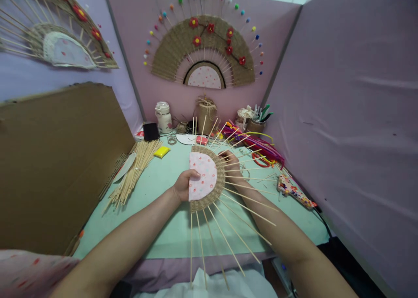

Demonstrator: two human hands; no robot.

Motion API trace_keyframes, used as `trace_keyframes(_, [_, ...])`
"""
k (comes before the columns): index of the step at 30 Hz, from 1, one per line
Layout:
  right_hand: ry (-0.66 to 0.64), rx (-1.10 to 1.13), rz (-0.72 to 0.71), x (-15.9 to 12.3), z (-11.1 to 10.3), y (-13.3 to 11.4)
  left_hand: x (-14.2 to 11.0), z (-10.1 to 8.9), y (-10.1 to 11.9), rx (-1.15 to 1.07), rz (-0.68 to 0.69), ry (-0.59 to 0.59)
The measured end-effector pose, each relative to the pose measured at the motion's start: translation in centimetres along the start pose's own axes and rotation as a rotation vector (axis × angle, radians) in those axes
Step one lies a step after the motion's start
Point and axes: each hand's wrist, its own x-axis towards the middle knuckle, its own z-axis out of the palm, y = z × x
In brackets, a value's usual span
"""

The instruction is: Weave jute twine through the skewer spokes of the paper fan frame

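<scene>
My left hand (183, 184) grips a half-made fan by its straight edge, thumb lying over the half-round centre of white cloth with red dots. The fan (204, 174) is held upright over the table, its round side to the right. A band of woven twine (221, 175) borders the cloth, and thin bamboo sticks (251, 199) spread out from it like rays. My right hand (231, 162) is at the upper right of the woven band, partly behind the sticks. Its fingers are curled together at the band; whatever lies between them is hidden.
A bundle of bamboo sticks (135, 172) and a yellow packet (161, 152) lie left. Pipe cleaners (261, 148) and a flowered glue gun (295, 191) lie right. A white jar (163, 116) and twine spool (207, 117) stand behind. A finished fan (173, 50) hangs on the back wall.
</scene>
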Motion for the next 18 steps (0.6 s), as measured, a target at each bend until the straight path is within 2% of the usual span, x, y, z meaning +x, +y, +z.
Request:
trace_keyframes(3, [0.059,-0.017,-0.017,0.5,-0.3,0.3,0.1,0.0,0.8,-0.022,0.116,0.091])
trace_keyframes(6, [0.06,-0.025,-0.04,0.8,-0.5,0.4,-0.1,-0.1,1.6,-0.016,0.179,0.144])
trace_keyframes(11, [0.082,-0.023,-0.078,0.7,-0.4,0.3,-0.4,-0.5,2.5,0.014,0.146,0.091])
trace_keyframes(18, [0.136,0.032,-0.049,0.9,-1.0,0.0,-0.5,-1.3,2.1,0.035,0.077,-0.011])
